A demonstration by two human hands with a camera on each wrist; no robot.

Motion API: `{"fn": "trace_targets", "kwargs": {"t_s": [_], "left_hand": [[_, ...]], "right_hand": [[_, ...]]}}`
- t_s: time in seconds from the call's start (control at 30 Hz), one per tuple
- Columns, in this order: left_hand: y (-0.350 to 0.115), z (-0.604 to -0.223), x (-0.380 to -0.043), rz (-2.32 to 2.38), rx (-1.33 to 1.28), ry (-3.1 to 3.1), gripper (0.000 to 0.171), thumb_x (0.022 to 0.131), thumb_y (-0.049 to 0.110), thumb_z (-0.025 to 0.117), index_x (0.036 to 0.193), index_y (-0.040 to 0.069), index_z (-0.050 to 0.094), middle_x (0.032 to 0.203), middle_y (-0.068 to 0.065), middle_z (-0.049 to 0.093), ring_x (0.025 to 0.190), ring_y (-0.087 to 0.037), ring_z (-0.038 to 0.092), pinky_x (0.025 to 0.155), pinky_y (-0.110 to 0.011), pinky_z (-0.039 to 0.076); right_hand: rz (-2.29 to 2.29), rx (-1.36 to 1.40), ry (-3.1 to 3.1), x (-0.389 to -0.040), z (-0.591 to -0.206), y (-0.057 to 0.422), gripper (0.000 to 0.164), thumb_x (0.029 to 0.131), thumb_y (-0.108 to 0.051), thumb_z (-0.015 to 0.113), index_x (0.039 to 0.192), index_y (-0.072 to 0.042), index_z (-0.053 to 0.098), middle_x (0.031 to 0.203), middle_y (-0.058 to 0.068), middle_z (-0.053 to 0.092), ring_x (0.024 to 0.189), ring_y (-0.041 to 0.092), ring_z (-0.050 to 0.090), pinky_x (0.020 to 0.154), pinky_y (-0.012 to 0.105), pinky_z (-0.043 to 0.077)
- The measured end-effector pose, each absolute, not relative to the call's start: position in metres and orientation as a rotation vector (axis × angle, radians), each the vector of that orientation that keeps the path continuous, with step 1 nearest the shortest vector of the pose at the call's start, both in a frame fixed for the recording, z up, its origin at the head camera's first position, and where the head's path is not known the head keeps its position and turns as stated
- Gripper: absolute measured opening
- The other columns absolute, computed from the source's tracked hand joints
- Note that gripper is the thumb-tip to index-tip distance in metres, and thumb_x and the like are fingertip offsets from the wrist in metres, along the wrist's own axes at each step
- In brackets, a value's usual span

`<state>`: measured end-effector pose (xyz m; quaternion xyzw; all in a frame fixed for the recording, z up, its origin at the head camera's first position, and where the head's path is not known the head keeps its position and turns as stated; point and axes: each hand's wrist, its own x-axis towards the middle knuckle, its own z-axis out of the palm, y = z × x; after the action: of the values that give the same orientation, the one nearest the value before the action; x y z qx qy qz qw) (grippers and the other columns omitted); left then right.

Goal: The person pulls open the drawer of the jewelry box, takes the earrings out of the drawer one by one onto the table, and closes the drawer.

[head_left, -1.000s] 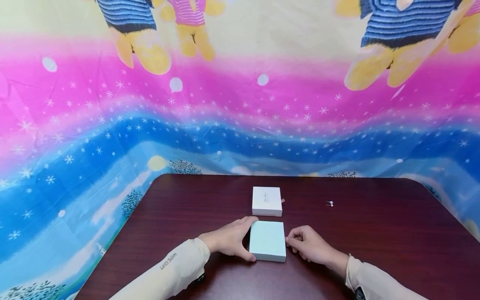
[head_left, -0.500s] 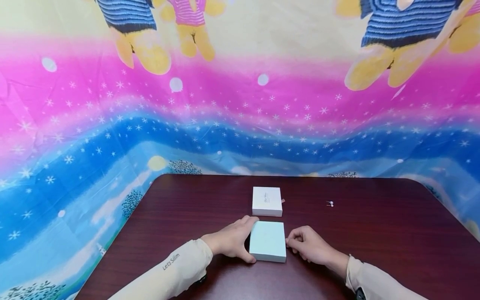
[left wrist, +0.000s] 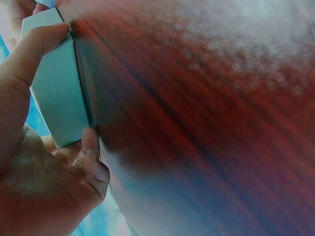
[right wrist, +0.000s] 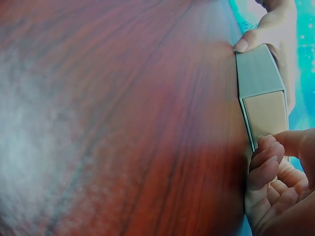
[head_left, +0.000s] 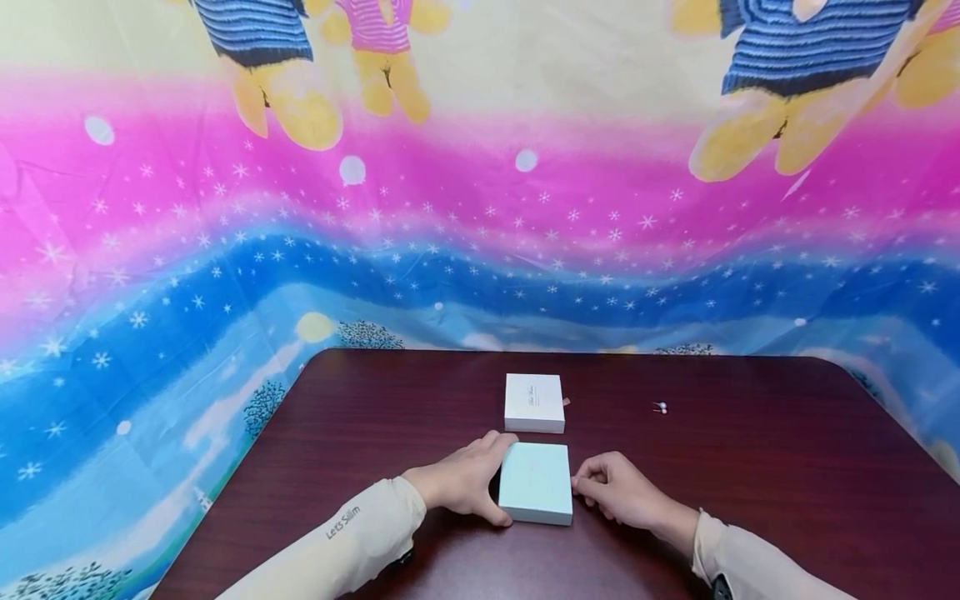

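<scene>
A flat, square, pale green box (head_left: 536, 482) lies on the dark wood table in front of me. My left hand (head_left: 465, 479) grips it from the left, thumb at the near corner and fingers round the far one. At its right side, my right hand (head_left: 618, 492) pinches thumb against fingers. In the right wrist view the box's end face (right wrist: 266, 113) looks beige inside a pale green sleeve. My fingertips meet right at that face and mostly hide the small tab they hold. The left wrist view shows my thumb (left wrist: 49, 35) pressed along the box's side.
Just behind stands a white box (head_left: 533, 402) with dark script and a small ribbon tab (head_left: 566, 402) on its right. A pair of pearl-like stud earrings (head_left: 660, 407) lies farther right on the table (head_left: 787, 467). A printed curtain (head_left: 480, 208) hangs beyond the table's back edge.
My left hand and sleeve have shifted very slightly right over the last second. Both hands keep the same hold, and the two boxes and the earrings stay where they were.
</scene>
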<state>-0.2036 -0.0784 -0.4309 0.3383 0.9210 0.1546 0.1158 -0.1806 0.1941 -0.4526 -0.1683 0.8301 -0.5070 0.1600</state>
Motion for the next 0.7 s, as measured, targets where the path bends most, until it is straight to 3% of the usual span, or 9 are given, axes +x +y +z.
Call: {"fn": "trace_targets", "kwargs": {"t_s": [0.7], "left_hand": [[-0.0782,-0.4308,-0.2034,0.45,0.981,2.691,0.104,0.07,0.042,0.089,0.151,0.01,0.032,0.126,0.002,0.049,0.109,-0.01,0.048,0.098,-0.025,0.045]], "right_hand": [[-1.443,-0.495,2.356,-0.1801,-0.447,0.1942,0.028,0.101,-0.016,0.06,0.083,0.004,0.067,0.064,0.001,0.053,0.042,0.005,0.039,0.041,0.019,0.035]]}}
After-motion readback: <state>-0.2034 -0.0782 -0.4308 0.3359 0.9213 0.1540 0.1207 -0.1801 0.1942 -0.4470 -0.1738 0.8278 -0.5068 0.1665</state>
